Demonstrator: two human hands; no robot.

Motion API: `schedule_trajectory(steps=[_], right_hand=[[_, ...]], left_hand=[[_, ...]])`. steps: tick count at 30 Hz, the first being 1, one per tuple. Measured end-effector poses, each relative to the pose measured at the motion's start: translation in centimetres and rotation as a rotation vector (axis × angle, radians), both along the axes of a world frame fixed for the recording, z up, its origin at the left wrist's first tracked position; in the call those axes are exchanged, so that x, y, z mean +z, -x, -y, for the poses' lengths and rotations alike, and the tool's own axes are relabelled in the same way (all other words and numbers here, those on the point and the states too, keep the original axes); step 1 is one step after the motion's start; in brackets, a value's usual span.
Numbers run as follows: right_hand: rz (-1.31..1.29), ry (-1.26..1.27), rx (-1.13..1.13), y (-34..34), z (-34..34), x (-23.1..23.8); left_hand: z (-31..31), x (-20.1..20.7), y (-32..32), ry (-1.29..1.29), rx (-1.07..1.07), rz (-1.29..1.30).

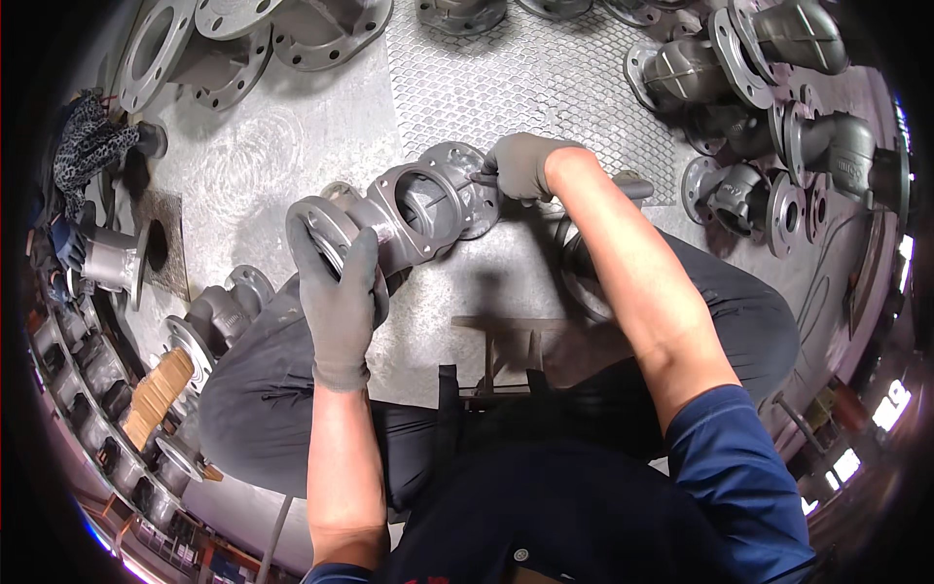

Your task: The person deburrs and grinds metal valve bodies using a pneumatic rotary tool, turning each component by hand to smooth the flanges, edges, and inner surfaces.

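A grey metal valve body (387, 226) with round end flanges and a square-flanged opening facing up lies before me, slightly aslant. My left hand (341, 302), in a grey glove, is wrapped over its left flange (321, 229), thumb and fingers apart around the rim. At the right flange (465, 190), my gloved right hand (525, 167) is closed in a fist. A short dark tip shows between that fist and the flange face; the rest of it is hidden in the glove. Bolt holes show round the square opening.
Large flanged castings (326, 39) stand at the far left, and several elbow-shaped ones (725, 68) at the far right. A patterned metal plate (467, 83) lies ahead. By my left knee are more castings (219, 311) and a piece of cardboard (158, 394). A cloth (92, 146) hangs at left.
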State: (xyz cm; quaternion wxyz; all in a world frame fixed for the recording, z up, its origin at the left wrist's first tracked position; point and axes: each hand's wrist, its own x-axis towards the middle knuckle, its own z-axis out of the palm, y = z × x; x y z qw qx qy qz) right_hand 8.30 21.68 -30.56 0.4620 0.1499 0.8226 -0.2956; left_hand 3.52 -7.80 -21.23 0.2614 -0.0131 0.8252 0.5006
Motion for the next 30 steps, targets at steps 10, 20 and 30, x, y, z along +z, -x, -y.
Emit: schedule_trajectory(steps=[10, 20, 30], right_hand=[[0.002, -0.068, 0.24, 4.2, 0.7, 1.7], [0.011, -0.071, 0.199, 2.0, 0.9, 1.6], [-0.032, -0.076, 0.255, 3.7, 0.9, 1.8]], left_hand=[[1.3, -2.4, 0.0, 0.025, -0.078, -0.189], [0.8, -0.9, -0.5, 0.033, -0.036, -0.065], [0.0, -0.5, -0.3, -0.027, -0.016, -0.051]])
